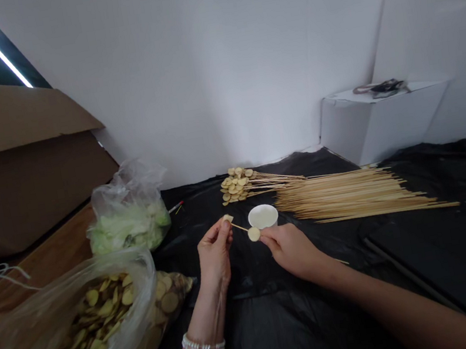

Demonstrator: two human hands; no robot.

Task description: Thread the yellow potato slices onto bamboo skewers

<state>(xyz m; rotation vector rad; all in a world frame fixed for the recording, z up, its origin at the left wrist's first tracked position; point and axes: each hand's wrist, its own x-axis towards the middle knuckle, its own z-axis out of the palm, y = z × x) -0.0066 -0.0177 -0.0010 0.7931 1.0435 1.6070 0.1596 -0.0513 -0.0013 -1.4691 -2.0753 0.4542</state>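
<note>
My left hand [214,252] pinches a thin, pale slice [227,218], which looks like potato, between thumb and fingers. The tip of a thin wooden skewer [239,227] meets that slice; whether it goes through cannot be made out. My right hand [292,248] is closed around the skewer, whose far end shows past the wrist. Another round potato slice [254,234] is on the skewer beside my right fingertips. Just behind that hand stands a white bowl [262,216] with pale contents. To the left, an open plastic bag [146,272] holds many potato slices [103,306].
Bare skewers [352,193] lie in a wide bundle at the right. Loaded skewers [237,184] rest at the back. A clear bag of pale green vegetables [131,221], a pen [176,206], a cardboard box [11,158] and a white box [354,124] surround the black sheet [259,331].
</note>
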